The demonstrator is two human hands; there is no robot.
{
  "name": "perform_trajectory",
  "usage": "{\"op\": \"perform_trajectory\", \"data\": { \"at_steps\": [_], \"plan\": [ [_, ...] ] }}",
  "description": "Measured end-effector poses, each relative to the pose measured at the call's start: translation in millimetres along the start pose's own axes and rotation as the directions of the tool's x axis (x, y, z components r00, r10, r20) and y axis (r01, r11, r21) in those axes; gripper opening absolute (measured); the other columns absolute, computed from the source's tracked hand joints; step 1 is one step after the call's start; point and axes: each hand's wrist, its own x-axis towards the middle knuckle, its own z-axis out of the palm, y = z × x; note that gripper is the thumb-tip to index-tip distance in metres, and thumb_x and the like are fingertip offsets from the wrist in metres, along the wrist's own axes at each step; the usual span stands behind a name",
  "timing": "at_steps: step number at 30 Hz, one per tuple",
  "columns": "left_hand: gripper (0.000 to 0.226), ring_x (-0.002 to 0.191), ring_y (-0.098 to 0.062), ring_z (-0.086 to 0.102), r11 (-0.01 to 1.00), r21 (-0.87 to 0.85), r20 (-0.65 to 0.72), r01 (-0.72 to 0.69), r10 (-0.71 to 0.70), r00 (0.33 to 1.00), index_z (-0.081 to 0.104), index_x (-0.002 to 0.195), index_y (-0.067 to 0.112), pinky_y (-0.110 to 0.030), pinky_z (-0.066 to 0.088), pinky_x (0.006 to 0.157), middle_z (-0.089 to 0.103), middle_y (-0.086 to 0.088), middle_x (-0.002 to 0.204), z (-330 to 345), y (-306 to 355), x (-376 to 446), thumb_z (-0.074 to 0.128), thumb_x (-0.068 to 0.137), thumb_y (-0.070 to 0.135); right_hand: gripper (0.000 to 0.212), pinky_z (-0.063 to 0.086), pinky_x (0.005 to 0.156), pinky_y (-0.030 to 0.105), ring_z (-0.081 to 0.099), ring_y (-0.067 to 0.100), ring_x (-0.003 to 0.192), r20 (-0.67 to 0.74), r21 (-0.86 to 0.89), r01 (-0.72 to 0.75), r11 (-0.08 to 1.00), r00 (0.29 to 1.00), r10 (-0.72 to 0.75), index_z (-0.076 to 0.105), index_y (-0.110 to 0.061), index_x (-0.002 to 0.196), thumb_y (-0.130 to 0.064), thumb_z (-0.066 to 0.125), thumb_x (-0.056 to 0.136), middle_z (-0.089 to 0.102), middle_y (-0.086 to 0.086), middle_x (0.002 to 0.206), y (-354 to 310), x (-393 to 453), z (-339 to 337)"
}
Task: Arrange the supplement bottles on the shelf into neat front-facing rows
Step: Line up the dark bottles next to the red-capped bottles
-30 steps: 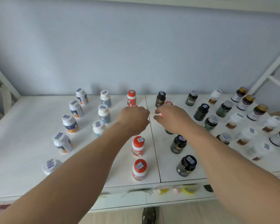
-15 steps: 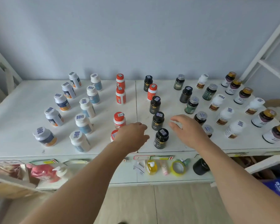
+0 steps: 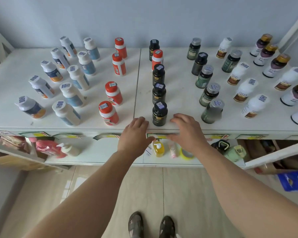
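Observation:
Many supplement bottles stand upright on the white shelf top (image 3: 179,93) in rows running front to back. White bottles (image 3: 72,95) fill the left, orange-capped ones (image 3: 108,113) stand left of centre. A black row (image 3: 159,114) runs down the middle, with one orange-capped bottle (image 3: 157,57) in it near the back. Green, white and gold-capped rows lie to the right. My left hand (image 3: 134,134) and my right hand (image 3: 187,131) hover at the shelf's front edge, either side of the front black bottle, fingers relaxed, holding nothing.
A lower shelf (image 3: 110,157) holds a pink pouch (image 3: 46,146), a yellow pump bottle (image 3: 158,148), a tape roll (image 3: 186,154) and a green item (image 3: 234,152). White diagonal braces frame both ends. A blue packet (image 3: 294,182) sits low right. My feet (image 3: 151,224) stand on the tiled floor.
Both hands have drawn back from the middle of the shelf to its front edge and hold nothing. The camera has pulled back and tilted down, showing the lower shelf and floor.

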Motion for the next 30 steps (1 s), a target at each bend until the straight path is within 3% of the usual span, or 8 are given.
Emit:
{"op": "perform_trajectory", "data": {
  "at_steps": [7,14,19,25,30],
  "plan": [
    [0.044,0.121,-0.023,0.052,0.997,-0.055,-0.165,0.048,-0.057,0.985,0.062,0.122,0.009,-0.033,0.042,0.095,0.056,-0.004,0.133,11.1,5.1,-2.0,0.064,0.088,0.037,0.054,0.033,0.104,0.037,0.042,0.024,0.128,-0.074,0.037,0.019,0.999,0.997,-0.016,0.06,-0.019,0.126,-0.039,0.075,0.078,0.048,-0.001,0.141,4.8,-2.1,11.0],
    [0.048,0.128,-0.019,0.047,0.994,-0.086,-0.154,0.067,-0.079,0.985,0.058,0.13,0.012,-0.03,0.039,0.1,0.051,-0.001,0.141,9.6,5.9,-2.8,0.06,0.091,0.039,0.054,0.03,0.108,0.035,0.039,0.023,0.131,-0.052,0.042,0.015,0.999,0.999,-0.013,0.057,-0.018,0.13,-0.036,0.073,0.082,0.046,0.0,0.144,2.7,-4.2,8.0],
    [0.054,0.13,-0.017,0.042,0.991,-0.099,-0.077,0.091,-0.099,0.992,0.051,0.136,0.015,-0.03,0.037,0.104,0.045,0.002,0.145,0.3,9.3,-3.5,0.062,0.089,0.038,0.064,0.029,0.109,0.032,0.036,0.02,0.134,0.068,0.139,-0.058,0.989,0.996,0.049,0.048,-0.016,0.137,-0.041,0.07,0.083,0.042,0.0,0.147,-8.8,-2.9,-14.4],
    [0.073,0.138,-0.017,0.034,0.975,-0.165,0.061,0.152,-0.144,0.988,0.031,0.148,0.019,-0.034,0.032,0.111,0.036,0.001,0.152,-14.1,13.9,8.7,0.063,0.087,0.042,0.069,0.028,0.102,0.022,0.039,0.013,0.134,0.033,0.413,-0.079,0.907,0.997,0.072,0.039,-0.021,0.143,-0.042,0.069,0.084,0.041,-0.003,0.148,-41.1,12.5,-49.7],
    [0.061,0.124,-0.019,0.048,0.944,-0.281,0.122,0.171,-0.142,0.982,0.044,0.139,0.024,-0.033,0.043,0.097,0.051,0.002,0.138,-26.2,20.0,21.9,0.066,0.084,0.038,0.059,0.038,0.092,0.024,0.053,0.017,0.12,0.152,0.384,-0.125,0.915,0.986,0.071,0.045,-0.029,0.139,-0.04,0.067,0.086,0.058,-0.003,0.133,-52.8,35.0,-57.9]
  ]
}}
